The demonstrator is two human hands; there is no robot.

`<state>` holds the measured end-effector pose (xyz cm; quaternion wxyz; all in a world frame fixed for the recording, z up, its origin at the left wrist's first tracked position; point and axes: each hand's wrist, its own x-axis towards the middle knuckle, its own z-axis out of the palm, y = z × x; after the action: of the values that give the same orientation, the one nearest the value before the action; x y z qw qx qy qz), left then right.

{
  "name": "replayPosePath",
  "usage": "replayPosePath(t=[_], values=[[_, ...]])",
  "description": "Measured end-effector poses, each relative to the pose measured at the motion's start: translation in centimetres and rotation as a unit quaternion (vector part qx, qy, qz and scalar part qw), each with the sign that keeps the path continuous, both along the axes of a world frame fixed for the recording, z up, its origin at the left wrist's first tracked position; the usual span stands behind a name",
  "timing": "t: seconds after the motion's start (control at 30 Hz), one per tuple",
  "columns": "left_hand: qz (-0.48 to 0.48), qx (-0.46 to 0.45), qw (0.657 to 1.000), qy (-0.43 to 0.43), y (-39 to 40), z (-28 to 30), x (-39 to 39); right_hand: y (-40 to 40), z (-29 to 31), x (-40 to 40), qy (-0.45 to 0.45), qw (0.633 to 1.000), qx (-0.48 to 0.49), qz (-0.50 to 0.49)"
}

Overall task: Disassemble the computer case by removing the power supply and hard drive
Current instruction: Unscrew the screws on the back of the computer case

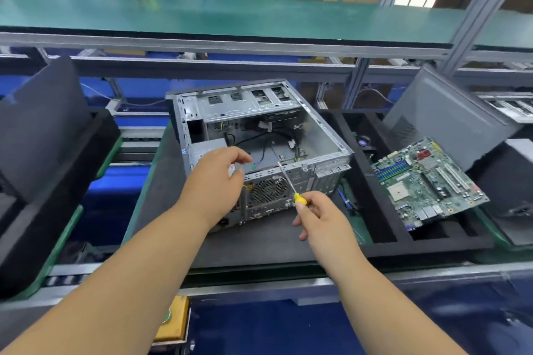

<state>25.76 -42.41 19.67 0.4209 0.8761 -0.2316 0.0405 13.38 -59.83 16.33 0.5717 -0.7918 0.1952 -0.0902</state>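
An open grey computer case (pixel 323 135) lies on its side on a dark mat (pixel 259 242), rear panel toward me. The power supply (pixel 207 150) sits in the case's near left corner, partly hidden by my left hand (pixel 219 179), which hovers over it with curled fingers and a small pale thing between thumb and fingertips. My right hand (pixel 320 216) grips a yellow-handled screwdriver (pixel 290 184), its thin shaft pointing up at the rear panel's top edge. Loose black cables (pixel 274 138) lie inside the case. No hard drive is plainly visible.
A green motherboard (pixel 427 181) leans in a black foam tray (pixel 383 228) to the right. A grey side panel (pixel 450 115) stands behind it. Black foam blocks (pixel 43 135) fill the left. A green shelf (pixel 230 17) runs overhead.
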Motion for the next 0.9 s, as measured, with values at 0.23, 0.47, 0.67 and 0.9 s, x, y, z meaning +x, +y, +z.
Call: replayPosePath(t=[0.23, 0.47, 0.67, 0.9], values=[[0.077, -0.012, 0.997, 0.007, 0.3, -0.9, -3.5, 0.0, -0.7, -0.7, 0.05, 0.997, 0.019, 0.055], [0.134, 0.011, 0.991, -0.004, -1.4, -0.8, -7.2, -2.0, -1.2, -2.0, 0.098, 0.986, 0.013, 0.131], [0.144, -0.002, 0.99, -0.01, -1.5, 0.1, -8.6, -2.8, -0.5, -2.3, 0.11, 0.982, 0.02, 0.15], [0.154, 0.026, 0.988, -0.01, 0.1, 0.3, -7.8, -1.2, 0.1, -1.6, 0.115, 0.979, 0.03, 0.167]])
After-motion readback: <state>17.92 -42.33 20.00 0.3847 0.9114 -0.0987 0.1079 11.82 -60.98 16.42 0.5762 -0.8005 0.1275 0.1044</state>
